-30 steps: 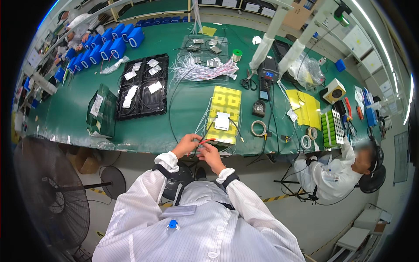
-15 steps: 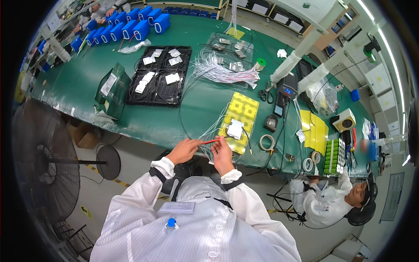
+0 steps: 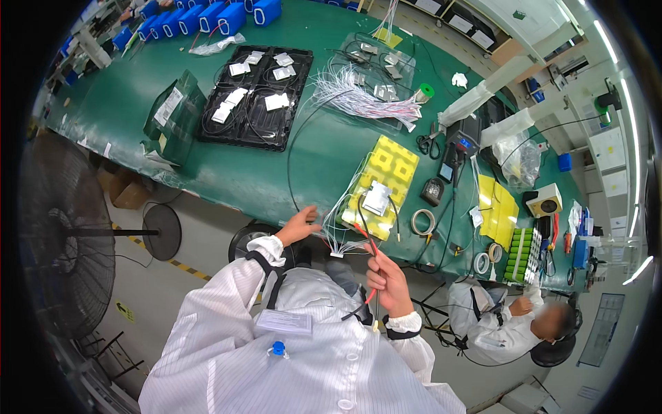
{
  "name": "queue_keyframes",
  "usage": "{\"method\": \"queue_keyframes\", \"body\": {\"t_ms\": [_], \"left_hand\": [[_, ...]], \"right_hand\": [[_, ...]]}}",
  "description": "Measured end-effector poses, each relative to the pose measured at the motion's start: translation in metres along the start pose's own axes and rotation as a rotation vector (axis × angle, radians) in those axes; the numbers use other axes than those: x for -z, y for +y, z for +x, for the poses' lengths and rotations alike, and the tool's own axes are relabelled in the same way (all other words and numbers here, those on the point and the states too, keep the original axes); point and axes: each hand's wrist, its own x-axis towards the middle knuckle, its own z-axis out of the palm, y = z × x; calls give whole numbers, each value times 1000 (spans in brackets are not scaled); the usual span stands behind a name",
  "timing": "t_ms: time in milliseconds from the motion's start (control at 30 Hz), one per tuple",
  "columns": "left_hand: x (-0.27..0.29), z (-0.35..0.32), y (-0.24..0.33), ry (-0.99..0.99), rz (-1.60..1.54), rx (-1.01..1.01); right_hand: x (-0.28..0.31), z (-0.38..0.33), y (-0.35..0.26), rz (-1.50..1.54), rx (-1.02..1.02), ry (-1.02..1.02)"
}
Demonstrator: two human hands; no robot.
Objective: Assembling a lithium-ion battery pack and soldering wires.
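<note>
My right hand point(image 3: 389, 283) is closed around red and black wires point(image 3: 372, 243), in front of the table's near edge. They run up toward a white flat module point(image 3: 376, 198) on a yellow-covered pack point(image 3: 393, 165); loose ends hang below the fist. My left hand point(image 3: 300, 225) is at the table edge, fingers apart and seemingly empty. A long black cable point(image 3: 290, 162) comes down to it; whether they touch I cannot tell. Between the hands, thin white leads point(image 3: 334, 224) hang from the pack's left side, ending in a small white connector point(image 3: 336, 254).
Left of the pack lies a black tray point(image 3: 279, 127) with white modules. Behind are a white wire bundle point(image 3: 365, 103) and blue packs point(image 3: 234, 19). Scissors point(image 3: 428, 143), a tape roll point(image 3: 423, 221) and yellow sheets point(image 3: 498, 210) lie right. A co-worker point(image 3: 510, 324) sits at right; a fan point(image 3: 65, 234) stands left.
My hands have moved apart. The right one has drawn the wires down and to the right; the left has let go of the red piece and moved slightly up.
</note>
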Motion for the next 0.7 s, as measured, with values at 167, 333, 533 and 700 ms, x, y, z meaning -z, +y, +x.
{"method": "queue_keyframes", "body": {"t_ms": [167, 333, 533, 700], "left_hand": [[-39, 0, 22, -272, -224, 80], [-37, -1, 2, 26, -139, 57], [-27, -15, -26, -35, -153, 7], [-47, -36, 21, 245, 447, -302]], "right_hand": [[54, -2, 0, -327, 45, 227], [102, 10, -5, -910, 303, 410], [145, 22, 52, -1115, 288, 334], [169, 45, 75, -1025, 445, 306]]}}
